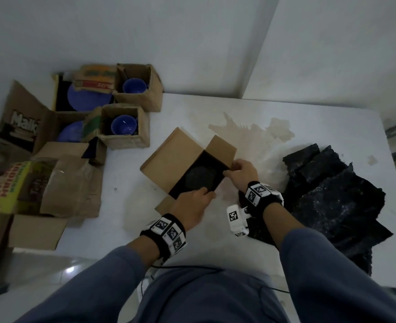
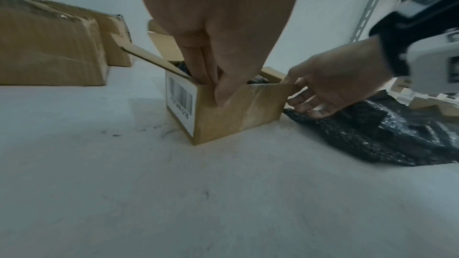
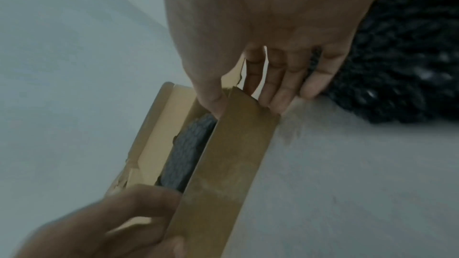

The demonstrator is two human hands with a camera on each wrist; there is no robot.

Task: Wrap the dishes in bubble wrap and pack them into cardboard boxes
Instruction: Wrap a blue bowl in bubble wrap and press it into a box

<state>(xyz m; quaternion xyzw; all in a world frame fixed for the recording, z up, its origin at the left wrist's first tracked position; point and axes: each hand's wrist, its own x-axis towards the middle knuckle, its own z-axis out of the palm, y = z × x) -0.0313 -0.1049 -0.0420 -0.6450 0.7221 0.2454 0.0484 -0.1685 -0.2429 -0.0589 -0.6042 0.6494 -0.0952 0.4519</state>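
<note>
Holding an open cardboard box [image 1: 169, 157] mid-table [image 1: 285, 127], the left hand [image 1: 190, 206] pinches its near wall and the right hand [image 1: 241, 173] pinches a side flap; a bubble-wrapped dish [image 1: 199, 178] sits inside, with black bubble wrap [image 1: 332, 194] piled near the right edge.

White table [image 1: 285, 117] bearing brownish stain [image 1: 250, 134] (irregular, far side); white wall [image 1: 145, 31] behind.

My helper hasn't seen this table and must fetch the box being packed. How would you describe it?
On the white table, left of the black bubble wrap pile, stands a plain brown box. Unlike the worn boxes holding bare blue dishes, it holds a dark wrapped dish, and both hands grip its flaps.
</note>
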